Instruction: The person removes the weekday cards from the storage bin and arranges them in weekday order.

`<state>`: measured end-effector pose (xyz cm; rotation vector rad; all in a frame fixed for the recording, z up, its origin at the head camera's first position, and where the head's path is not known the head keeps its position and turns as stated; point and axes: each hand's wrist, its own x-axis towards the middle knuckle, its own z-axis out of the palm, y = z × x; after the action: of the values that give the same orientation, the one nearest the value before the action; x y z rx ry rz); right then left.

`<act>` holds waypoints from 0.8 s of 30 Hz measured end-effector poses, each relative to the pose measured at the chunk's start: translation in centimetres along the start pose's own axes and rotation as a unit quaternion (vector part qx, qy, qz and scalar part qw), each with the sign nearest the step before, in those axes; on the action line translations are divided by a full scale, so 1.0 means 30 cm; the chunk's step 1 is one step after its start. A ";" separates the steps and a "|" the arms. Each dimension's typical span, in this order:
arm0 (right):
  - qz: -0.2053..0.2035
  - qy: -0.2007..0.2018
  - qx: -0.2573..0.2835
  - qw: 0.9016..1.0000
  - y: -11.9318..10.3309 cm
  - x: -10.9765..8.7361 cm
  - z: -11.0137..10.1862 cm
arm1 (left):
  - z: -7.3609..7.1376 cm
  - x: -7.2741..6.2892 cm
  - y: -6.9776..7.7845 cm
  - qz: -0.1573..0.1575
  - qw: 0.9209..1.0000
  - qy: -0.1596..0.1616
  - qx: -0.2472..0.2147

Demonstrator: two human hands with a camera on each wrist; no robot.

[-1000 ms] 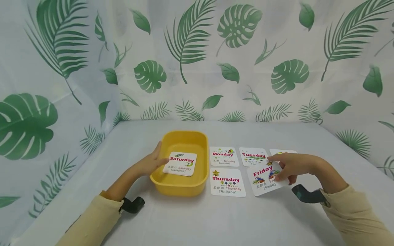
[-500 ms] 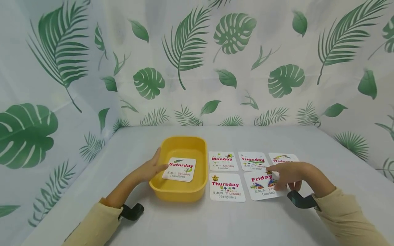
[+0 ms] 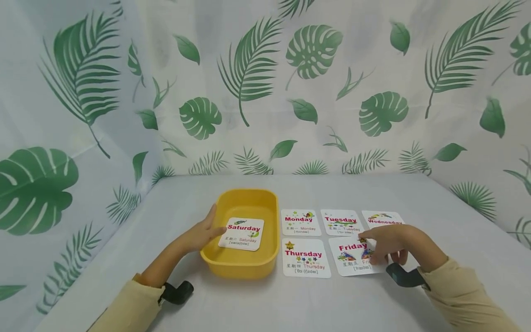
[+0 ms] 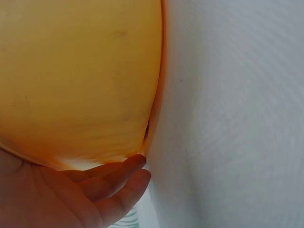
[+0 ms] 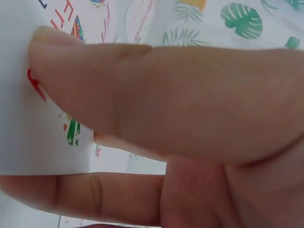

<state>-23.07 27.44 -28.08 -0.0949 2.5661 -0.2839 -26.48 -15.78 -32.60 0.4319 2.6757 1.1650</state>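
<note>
A yellow plastic tub (image 3: 242, 272) stands left of centre in the head view, with a "Saturday" card (image 3: 241, 239) lying in it. My left hand (image 3: 199, 236) grips the tub's left wall, thumb over the rim. In the left wrist view its fingers (image 4: 116, 194) lie along the outside of the tub. My right hand (image 3: 392, 244) pinches the right side of a white "Friday" card (image 3: 352, 263) between thumb and fingers. The right wrist view shows the thumb (image 5: 114, 90) across the printed face and a finger beneath. The card's right part is hidden by the hand.
Beside the tub lie a "Monday" card (image 3: 300, 223), a "Tuesday" card (image 3: 341, 223) and a partly covered "Wednesday" card (image 3: 379, 217) in a back row. A "Thursday" card (image 3: 306, 259) lies in front of Monday. A leaf-print curtain (image 3: 265, 92) surrounds the table.
My right hand has lowered the Friday card, so it sits flatter and squarer beside Thursday. More of Tuesday and Wednesday shows. The left hand stays on the tub; the whole view has shifted downward.
</note>
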 end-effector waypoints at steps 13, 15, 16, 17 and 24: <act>0.028 0.015 -0.013 0.999 -0.008 0.030 0.036 | 0.005 -0.012 -0.006 -0.008 1.000 0.004 0.003; 0.032 0.016 -0.014 0.999 -0.008 0.032 0.036 | 0.005 -0.010 -0.004 -0.006 1.000 0.005 0.006; 0.033 0.017 -0.013 0.999 -0.009 0.032 0.036 | 0.005 -0.010 -0.003 -0.005 1.000 0.006 0.005; 0.034 0.017 -0.013 0.999 -0.009 0.032 0.036 | 0.005 -0.010 -0.002 -0.004 1.000 0.006 0.006; 0.034 0.016 -0.009 0.999 -0.005 0.033 0.035 | 0.007 -0.013 0.000 0.002 1.000 0.008 0.005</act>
<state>-23.34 26.96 -29.44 -0.0093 2.5976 -0.2379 -26.04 -15.75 -32.72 0.4310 2.6969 1.1618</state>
